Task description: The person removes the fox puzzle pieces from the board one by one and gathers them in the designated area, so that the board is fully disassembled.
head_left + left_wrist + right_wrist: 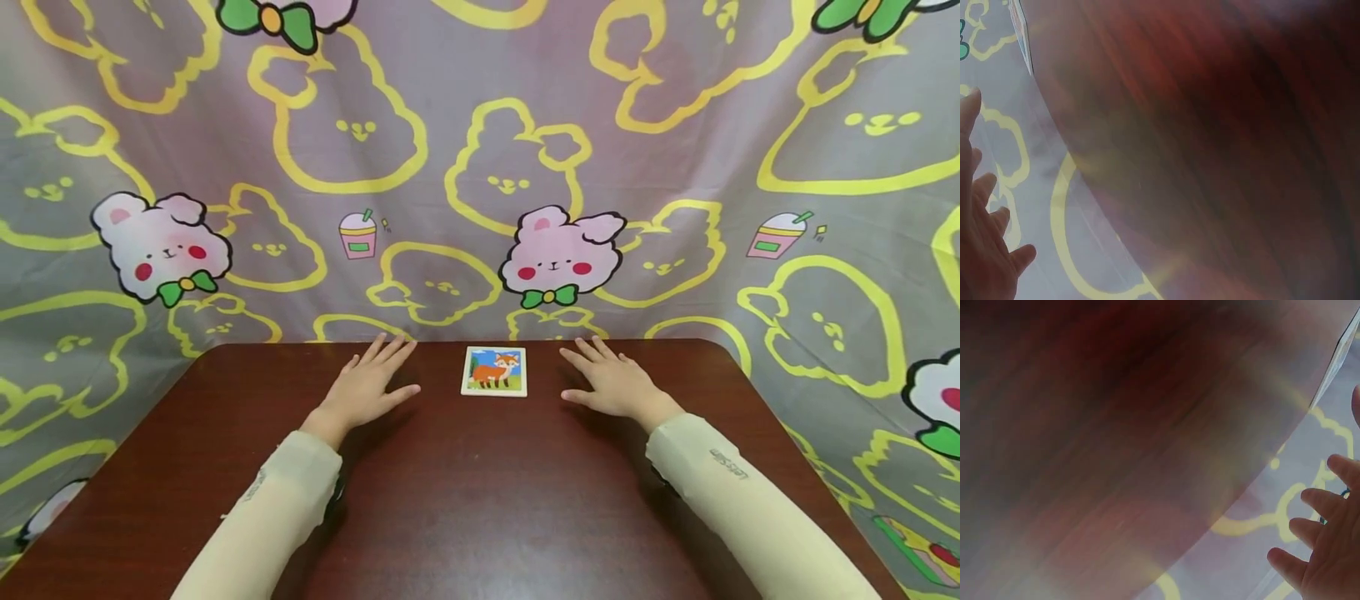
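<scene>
A small square fox picture card [494,371] lies flat, face up, near the middle of the worktop's [465,500] far edge, white-bordered, fox upright.

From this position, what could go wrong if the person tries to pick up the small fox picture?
1. The fox picture lies flat on the smooth table, so fingers may push it along instead of lifting it.
2. It sits near the far edge; a push could slide it off toward the cloth.
3. The left hand and right hand both rest flat beside it and might collide if both reach.
</scene>
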`<state>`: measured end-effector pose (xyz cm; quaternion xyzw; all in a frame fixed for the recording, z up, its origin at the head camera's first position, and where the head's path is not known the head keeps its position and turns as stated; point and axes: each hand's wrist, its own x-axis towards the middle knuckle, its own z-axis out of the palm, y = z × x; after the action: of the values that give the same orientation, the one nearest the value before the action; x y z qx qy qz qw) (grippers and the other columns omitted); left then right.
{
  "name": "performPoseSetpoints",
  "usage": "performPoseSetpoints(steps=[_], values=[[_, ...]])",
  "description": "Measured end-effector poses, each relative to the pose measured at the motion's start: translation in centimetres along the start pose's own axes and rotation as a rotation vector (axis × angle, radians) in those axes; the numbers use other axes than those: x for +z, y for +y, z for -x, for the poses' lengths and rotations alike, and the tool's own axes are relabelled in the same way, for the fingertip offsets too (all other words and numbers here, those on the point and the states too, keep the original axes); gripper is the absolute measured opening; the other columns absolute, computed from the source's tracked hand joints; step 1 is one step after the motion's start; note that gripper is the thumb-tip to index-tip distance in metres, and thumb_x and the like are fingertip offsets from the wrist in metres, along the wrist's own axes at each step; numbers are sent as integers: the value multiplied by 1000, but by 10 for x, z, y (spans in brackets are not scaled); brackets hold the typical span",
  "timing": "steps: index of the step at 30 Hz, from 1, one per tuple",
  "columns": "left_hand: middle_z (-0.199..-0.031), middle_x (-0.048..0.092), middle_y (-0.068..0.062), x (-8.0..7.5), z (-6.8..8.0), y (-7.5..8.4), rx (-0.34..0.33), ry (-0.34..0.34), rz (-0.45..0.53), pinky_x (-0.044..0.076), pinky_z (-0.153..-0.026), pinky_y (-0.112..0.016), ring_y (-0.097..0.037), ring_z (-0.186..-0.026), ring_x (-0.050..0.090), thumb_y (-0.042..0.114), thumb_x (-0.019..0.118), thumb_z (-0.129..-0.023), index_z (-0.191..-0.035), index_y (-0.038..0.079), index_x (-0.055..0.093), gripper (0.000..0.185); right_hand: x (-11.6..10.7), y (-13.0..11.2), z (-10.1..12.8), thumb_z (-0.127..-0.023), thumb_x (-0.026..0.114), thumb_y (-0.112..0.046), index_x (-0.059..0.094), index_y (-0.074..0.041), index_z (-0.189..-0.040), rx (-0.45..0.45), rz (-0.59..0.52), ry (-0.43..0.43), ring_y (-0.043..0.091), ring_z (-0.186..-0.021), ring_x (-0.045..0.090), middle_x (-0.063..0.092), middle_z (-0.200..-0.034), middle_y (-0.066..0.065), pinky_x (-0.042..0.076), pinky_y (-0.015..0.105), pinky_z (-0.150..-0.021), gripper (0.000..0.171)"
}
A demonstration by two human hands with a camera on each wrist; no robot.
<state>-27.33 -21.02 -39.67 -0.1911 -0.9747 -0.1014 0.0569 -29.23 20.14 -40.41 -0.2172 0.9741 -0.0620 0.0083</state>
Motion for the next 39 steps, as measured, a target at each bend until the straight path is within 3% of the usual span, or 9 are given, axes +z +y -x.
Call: performPoseSetpoints(steps=[6, 13, 21, 31, 39], values=[[-161, 33, -13, 9, -15, 10, 55, 16, 56, 32, -113, -63, -39, -151, 23, 44, 60, -97, -155, 9, 33, 73, 1, -12, -15, -94, 61, -52, 35, -17, -155, -27, -44, -45, 44, -151, 18, 28, -163, 18, 29, 70, -110, 75], [-161, 35, -11, 16, -33, 29, 89, -15, 74, 36, -113, -58, -37, -151, 25, 40, 61, -97, -154, 9, 37, 69, 6, -20, -30, -95, 61, -47, 37, -16, -155, -36, -121, -93, 43, -152, 18, 29, -162, 17, 29, 73, -108, 72], [-162, 33, -9, 26, -48, 43, 46, -127, 96, 34, -112, -61, -34, -153, 22, 39, 60, -98, -154, 12, 37, 66, 15, -31, -45, -95, 61, -46, 35, -17, -156, -52, -167, -162, 40, -153, 15, 27, -164, 11, 26, 72, -111, 71], [-160, 38, -8, 38, -66, 48, 7, -189, 100, 31, -118, -52, -33, -152, 25, 39, 60, -99, -153, 13, 40, 63, 21, -36, -55, -97, 61, -42, 36, -12, -155, -54, -207, -196, 44, -152, 17, 28, -163, 16, 24, 63, -118, 70], [-158, 41, -7, 37, -72, 48, 12, -229, 108, 30, -119, -51, -34, -152, 25, 35, 64, -97, -151, 13, 43, 62, 21, -38, -62, -95, 64, -41, 36, -11, -154, -69, -233, -208, 46, -151, 17, 26, -163, 19, 24, 62, -118, 72]])
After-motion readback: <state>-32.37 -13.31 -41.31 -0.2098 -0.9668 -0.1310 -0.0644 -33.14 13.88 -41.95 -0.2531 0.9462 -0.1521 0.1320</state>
